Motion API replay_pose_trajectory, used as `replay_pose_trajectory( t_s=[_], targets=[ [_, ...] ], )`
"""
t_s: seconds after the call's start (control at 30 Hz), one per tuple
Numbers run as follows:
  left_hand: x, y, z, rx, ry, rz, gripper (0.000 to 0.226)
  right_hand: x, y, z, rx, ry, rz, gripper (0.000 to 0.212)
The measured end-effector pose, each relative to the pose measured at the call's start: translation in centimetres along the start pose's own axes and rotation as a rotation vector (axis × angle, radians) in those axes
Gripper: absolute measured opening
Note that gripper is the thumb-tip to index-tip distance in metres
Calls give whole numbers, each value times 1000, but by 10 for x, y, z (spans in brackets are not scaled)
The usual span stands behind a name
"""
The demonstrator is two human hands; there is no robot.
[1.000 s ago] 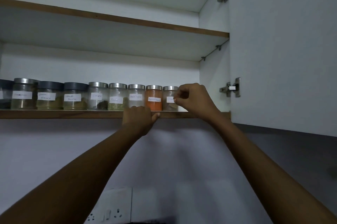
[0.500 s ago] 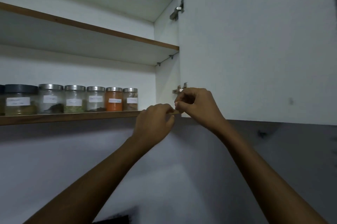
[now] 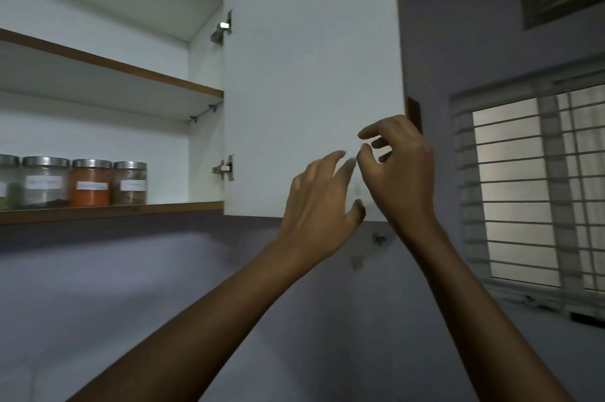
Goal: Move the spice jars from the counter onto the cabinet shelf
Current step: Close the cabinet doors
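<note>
Late step of the shelving task, seen from beside the person. Four spice jars are in view at the right end of the lower shelf. They stand upright in a close row, each with a metal lid and a white label too blurred to read. Neither hand holds a jar. The surface they come from is out of view, so it cannot be told whether more jars wait there. From left to right, a jar cut by the frame edge shows greenish matter. A clear jar is bare but for a dark layer at its bottom. An orange jar is filled nearly to the lid with orange-red powder. The end jar holds brownish matter and stands apart from the cabinet's side wall. Both hands are raised at the lower free corner of the open cabinet door. The left hand has straight, spread fingers and a slack grip on nothing, with its thumb at the door's bottom edge. The right hand has loosely curled fingers beside the free edge, and its grip encloses nothing visible. Whether either hand touches the panel cannot be told. The step in hand is probably the door rather than a jar. The next move calls for a hold on the free edge and a swing about the hinge.
</note>
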State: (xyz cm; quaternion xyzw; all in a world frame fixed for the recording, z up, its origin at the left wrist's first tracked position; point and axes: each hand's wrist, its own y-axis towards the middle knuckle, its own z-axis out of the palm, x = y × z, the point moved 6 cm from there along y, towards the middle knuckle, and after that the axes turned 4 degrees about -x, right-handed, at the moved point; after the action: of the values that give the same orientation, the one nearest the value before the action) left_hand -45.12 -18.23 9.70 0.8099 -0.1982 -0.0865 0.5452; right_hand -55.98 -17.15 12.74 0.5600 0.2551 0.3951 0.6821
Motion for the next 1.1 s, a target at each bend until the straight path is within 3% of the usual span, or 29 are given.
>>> replay_pose_trajectory(
  t_s=[0.17, 0.37, 0.47, 0.7, 0.93, 1.1],
  targets=[
    [-56, 15, 41, -27, -96, -72, 83, -41, 7, -29, -84, -164, 0, 18],
    [-65, 21, 80, -22, -108, -239, 86, -82, 11, -18, 285, -62, 182, 47],
    [-63, 19, 90, -63, -122, -260, 84, -90, 6, -12, 352, 19, 248, 50],
    [-61, 17, 87, -118, -150, -275, 84, -82, -4, -4, 351, 358, 316, 50],
    [-50, 5, 64, -136, -135, -261, 76, -52, -11, -3, 255, 423, 290, 47],
    [-42, -13, 29, -215, -289, -244, 72, -19, -17, 1, 177, 432, 242, 44]
  ],
)
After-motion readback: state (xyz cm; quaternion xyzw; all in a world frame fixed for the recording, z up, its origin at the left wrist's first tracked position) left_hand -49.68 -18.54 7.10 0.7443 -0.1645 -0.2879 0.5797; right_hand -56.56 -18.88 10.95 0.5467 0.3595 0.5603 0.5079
